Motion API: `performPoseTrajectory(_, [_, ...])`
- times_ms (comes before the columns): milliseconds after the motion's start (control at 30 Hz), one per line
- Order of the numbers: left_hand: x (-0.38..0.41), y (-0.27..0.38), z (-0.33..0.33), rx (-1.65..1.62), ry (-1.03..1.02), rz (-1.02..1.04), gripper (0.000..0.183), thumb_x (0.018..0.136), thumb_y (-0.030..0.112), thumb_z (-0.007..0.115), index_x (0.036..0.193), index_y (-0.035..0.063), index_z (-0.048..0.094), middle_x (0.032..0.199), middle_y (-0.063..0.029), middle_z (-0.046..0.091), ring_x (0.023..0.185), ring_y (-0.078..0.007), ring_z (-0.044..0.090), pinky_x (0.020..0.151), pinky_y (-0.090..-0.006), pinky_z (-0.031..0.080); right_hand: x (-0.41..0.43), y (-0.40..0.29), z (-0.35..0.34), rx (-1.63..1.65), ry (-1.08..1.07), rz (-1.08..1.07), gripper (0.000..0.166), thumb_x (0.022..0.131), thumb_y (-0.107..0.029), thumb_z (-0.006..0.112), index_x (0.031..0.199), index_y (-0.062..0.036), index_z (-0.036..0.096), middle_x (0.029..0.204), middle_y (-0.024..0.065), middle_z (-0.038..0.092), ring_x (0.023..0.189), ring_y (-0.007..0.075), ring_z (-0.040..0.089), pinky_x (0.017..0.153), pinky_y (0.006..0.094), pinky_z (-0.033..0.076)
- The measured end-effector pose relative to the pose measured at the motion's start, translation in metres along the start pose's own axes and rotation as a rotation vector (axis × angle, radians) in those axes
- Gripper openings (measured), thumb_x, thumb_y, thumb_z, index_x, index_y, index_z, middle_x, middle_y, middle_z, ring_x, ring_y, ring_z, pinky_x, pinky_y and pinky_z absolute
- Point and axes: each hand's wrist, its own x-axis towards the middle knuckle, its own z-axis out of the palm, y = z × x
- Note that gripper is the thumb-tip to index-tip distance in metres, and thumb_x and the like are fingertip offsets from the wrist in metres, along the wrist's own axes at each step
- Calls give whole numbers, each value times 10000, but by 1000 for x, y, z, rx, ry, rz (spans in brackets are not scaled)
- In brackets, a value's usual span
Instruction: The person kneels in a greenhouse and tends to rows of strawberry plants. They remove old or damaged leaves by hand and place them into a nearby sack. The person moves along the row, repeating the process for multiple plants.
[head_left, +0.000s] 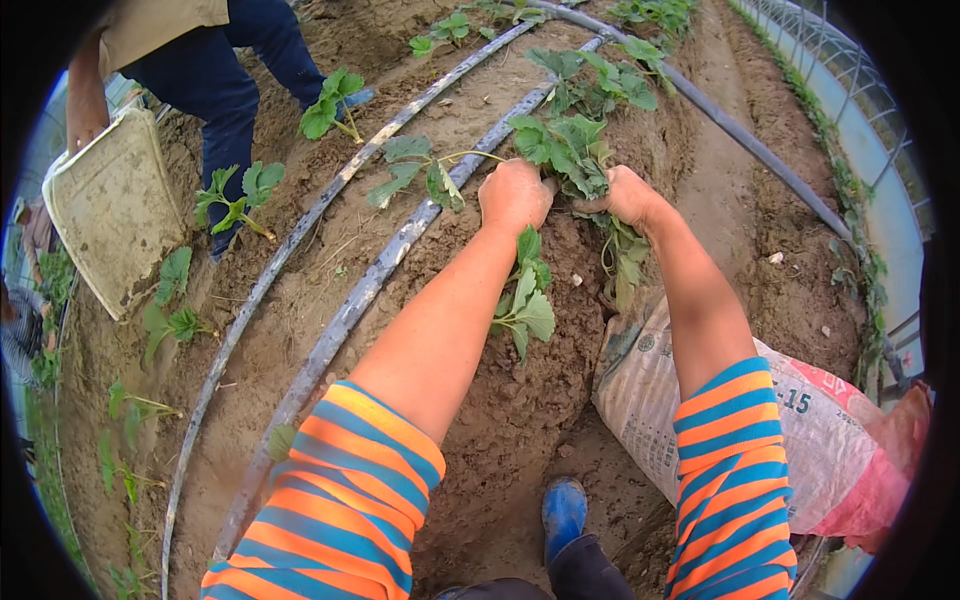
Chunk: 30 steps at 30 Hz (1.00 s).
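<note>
Both my hands are at a leafy strawberry plant (566, 146) on the edge of the soil bed. My left hand (517, 195) is closed at the plant's base, with a leaf stalk running out to its left; its fingertips are hidden. On the plant's right side, my right hand (626, 196) grips green leaves between thumb and fingers. Wilted leaves (626, 259) hang below that hand. A smaller strawberry plant (525, 304) grows nearer to me, beside my left forearm.
Two drip irrigation pipes (397, 251) run along the bed. A printed woven sack (814, 442) lies at the right. A person (225, 75) at upper left holds a dirty white plastic crate (116, 214). Another pipe (757, 146) crosses the furrow. My blue boot (564, 514) stands below.
</note>
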Motion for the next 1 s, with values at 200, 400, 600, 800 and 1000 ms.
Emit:
performPoseTrajectory(200, [3,1,5,-28,32,42,279,649,270,603,774,21,624,803,-177,600,781,-336,575,694,-391,457,23,-3,-14,-577,11,95,326,598,-97,704,864,39,573,771,167,579,698,239,517,676,350,426])
performPoseTrajectory(400, [0,-1,4,-78,18,56,274,624,248,622,804,42,622,832,-158,594,802,-321,570,710,-384,452,-8,-22,-16,-308,-95,128,340,596,-98,695,900,16,593,796,80,609,705,175,514,698,312,416])
performPoseTrajectory(600, [-1,-3,-3,-43,-14,33,299,634,250,626,851,45,603,875,-146,588,826,-318,568,728,-393,448,-40,30,14,277,169,203,215,651,-45,655,846,14,588,779,45,586,664,119,509,611,272,416])
performPoseTrajectory(800, [-2,3,5,2,-32,96,309,663,237,616,894,36,572,897,-146,579,840,-314,568,727,-396,451,-76,41,38,828,476,253,227,716,-74,620,925,-12,557,812,60,587,666,158,561,575,282,458])
performPoseTrajectory(1000, [-5,5,1,27,-44,102,297,671,221,602,904,42,554,893,-135,581,849,-311,565,715,-398,448,-72,39,23,845,410,181,226,738,-96,593,936,7,556,795,97,591,637,173,583,491,268,456])
